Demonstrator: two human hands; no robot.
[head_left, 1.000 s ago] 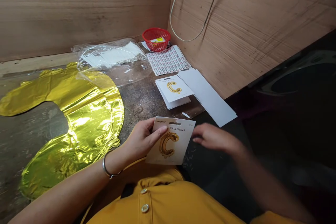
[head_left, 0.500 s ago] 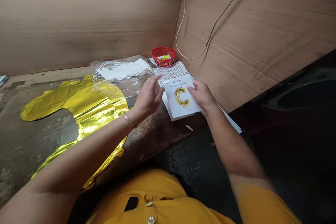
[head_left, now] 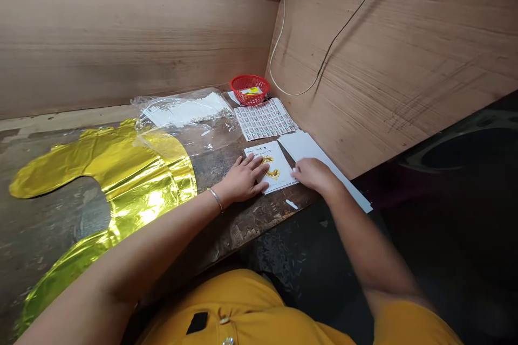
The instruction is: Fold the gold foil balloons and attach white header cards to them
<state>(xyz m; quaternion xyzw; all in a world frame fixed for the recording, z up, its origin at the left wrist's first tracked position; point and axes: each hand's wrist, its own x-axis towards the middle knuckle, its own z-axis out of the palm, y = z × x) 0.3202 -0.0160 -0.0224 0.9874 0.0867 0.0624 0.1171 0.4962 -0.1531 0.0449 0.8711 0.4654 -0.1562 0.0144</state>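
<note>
A white printed card [head_left: 281, 167] with a gold letter C balloon picture lies on the workbench, over other white sheets whose edges show beneath it. My left hand [head_left: 245, 177] rests flat on its left part, fingers spread, covering some of the C. At the card's right edge, my right hand [head_left: 313, 173] is closed, with thumb and fingertips pinching the edge. Its other fingers are curled under and partly hidden. Just right of the card, a stack of white sheets [head_left: 307, 146] runs beneath my right wrist.
A gold foil balloon [head_left: 137, 172] lies flat on the left. Behind it is a clear plastic bag [head_left: 182, 110] holding white strips. A sheet of small printed labels [head_left: 265, 118] and a red basket [head_left: 250, 89] stand near the corner. A cable [head_left: 332, 43] hangs along the wall.
The card has come down from my raised right hand onto the bench. My left hand has moved from the air down onto it and spread flat.
</note>
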